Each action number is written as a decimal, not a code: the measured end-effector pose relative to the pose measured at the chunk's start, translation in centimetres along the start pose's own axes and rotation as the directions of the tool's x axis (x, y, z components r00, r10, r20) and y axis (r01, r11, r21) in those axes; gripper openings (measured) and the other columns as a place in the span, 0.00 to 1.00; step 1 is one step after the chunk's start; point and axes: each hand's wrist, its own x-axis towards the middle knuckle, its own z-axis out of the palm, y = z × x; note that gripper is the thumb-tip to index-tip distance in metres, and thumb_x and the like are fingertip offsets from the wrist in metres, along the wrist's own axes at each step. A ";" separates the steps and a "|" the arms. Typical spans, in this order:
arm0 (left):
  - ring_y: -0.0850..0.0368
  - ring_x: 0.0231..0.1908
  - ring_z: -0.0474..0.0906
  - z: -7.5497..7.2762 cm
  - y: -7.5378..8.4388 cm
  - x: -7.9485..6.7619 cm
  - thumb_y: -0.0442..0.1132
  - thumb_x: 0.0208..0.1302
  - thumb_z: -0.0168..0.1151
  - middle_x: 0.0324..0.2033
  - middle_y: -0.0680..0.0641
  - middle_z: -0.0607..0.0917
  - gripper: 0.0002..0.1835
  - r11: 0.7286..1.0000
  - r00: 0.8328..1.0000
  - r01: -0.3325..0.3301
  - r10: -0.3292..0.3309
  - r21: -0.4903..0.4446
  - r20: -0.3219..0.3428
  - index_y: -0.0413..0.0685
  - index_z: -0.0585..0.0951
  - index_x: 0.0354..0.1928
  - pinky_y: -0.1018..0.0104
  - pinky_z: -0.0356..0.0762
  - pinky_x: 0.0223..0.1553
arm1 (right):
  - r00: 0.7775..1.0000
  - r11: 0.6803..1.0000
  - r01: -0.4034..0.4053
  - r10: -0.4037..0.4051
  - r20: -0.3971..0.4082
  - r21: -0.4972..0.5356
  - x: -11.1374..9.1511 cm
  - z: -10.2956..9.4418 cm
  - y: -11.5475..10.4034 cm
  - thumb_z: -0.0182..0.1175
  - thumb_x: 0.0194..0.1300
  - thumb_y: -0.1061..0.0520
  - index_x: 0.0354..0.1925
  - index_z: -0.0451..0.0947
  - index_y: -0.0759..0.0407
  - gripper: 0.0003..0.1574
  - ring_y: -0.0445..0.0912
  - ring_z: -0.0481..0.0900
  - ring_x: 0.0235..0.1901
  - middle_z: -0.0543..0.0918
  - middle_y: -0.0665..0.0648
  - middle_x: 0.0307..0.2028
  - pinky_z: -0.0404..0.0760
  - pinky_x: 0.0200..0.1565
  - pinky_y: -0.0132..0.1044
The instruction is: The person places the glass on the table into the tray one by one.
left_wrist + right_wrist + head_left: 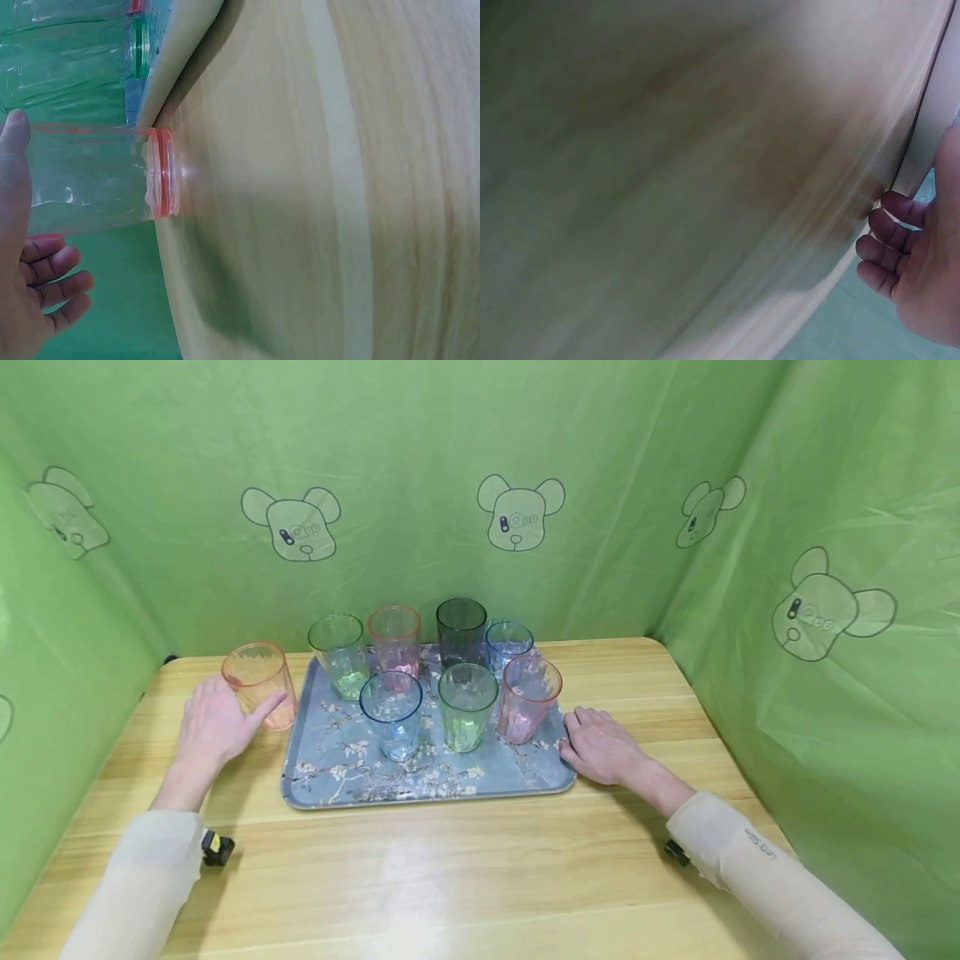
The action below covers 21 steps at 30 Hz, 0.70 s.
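An orange tumbler (277, 697) stands on the table left of a blue floral tray (322, 785). My left hand (217, 718) is spread around this tumbler, its thumb in front and its fingers on the far side. In the left wrist view the loosely bent fingers (64, 289) lie beside the tumbler wall (94, 180). At the tray's right edge, my right hand (603, 747) holds the rim with curled fingers (889, 232); its thumb is hidden in the right wrist view. Several clear coloured tumblers stand upright on the tray, including a green one (468, 714) and a blue one (397, 718).
Along the tray's back stand a dark grey tumbler (461, 639), a pink one (396, 639) and a small blue one (510, 643). Another pink tumbler (528, 702) stands near my right hand. Green curtains (420, 435) rise behind and beside the wooden table (450, 868).
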 end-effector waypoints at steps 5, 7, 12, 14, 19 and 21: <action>0.27 0.50 0.71 0.0 0.1 0.0 0.76 0.69 0.53 0.49 0.22 0.76 0.56 0.999 0.999 -0.031 0.031 0.018 -0.020 0.19 0.68 0.62 0.32 0.71 0.53 | 1.000 1.000 0.005 -0.005 -0.004 -0.008 0.0 0.0 0.0 0.55 0.74 0.46 0.41 0.70 0.60 0.17 0.52 0.73 0.37 0.73 0.57 0.35 0.76 0.45 0.50; 0.28 0.49 0.72 -0.1 0.1 0.0 0.76 0.69 0.53 0.48 0.23 0.77 0.55 0.999 0.998 -0.047 0.047 0.027 -0.028 0.19 0.68 0.61 0.33 0.72 0.52 | 1.000 1.000 0.006 -0.007 -0.004 -0.008 0.0 0.0 -0.1 0.55 0.74 0.46 0.42 0.70 0.60 0.18 0.53 0.73 0.37 0.73 0.57 0.35 0.76 0.46 0.50; 0.31 0.44 0.72 -0.4 0.4 -0.1 0.74 0.70 0.53 0.42 0.26 0.77 0.51 0.993 0.995 -0.090 0.092 0.072 -0.032 0.20 0.70 0.54 0.38 0.72 0.45 | 1.000 1.000 0.006 -0.006 -0.008 -0.003 0.0 -0.1 -0.1 0.54 0.74 0.46 0.42 0.70 0.61 0.17 0.53 0.73 0.37 0.73 0.57 0.35 0.76 0.46 0.51; 0.32 0.42 0.73 -0.6 0.6 -0.1 0.73 0.71 0.53 0.40 0.27 0.77 0.50 0.990 0.993 -0.107 0.111 0.095 -0.034 0.20 0.71 0.53 0.40 0.72 0.43 | 1.000 1.000 0.006 -0.006 -0.010 -0.002 0.0 -0.1 -0.1 0.54 0.74 0.47 0.42 0.70 0.61 0.17 0.53 0.73 0.36 0.73 0.57 0.35 0.76 0.46 0.51; 0.33 0.38 0.73 -0.8 0.8 -0.2 0.72 0.70 0.56 0.36 0.29 0.76 0.48 0.979 0.987 -0.143 0.152 0.144 -0.055 0.22 0.72 0.48 0.43 0.72 0.40 | 1.000 1.000 0.006 -0.006 -0.007 -0.002 0.0 -0.1 -0.1 0.55 0.74 0.46 0.41 0.70 0.60 0.17 0.53 0.72 0.37 0.73 0.57 0.35 0.76 0.45 0.50; 0.34 0.37 0.73 -0.9 0.8 -0.4 0.71 0.69 0.58 0.35 0.29 0.76 0.46 0.976 0.984 -0.153 0.164 0.157 -0.063 0.22 0.72 0.46 0.44 0.70 0.38 | 1.000 1.000 0.006 -0.006 -0.005 -0.003 0.0 -0.1 -0.1 0.55 0.74 0.46 0.41 0.70 0.60 0.17 0.52 0.72 0.37 0.73 0.57 0.35 0.76 0.45 0.50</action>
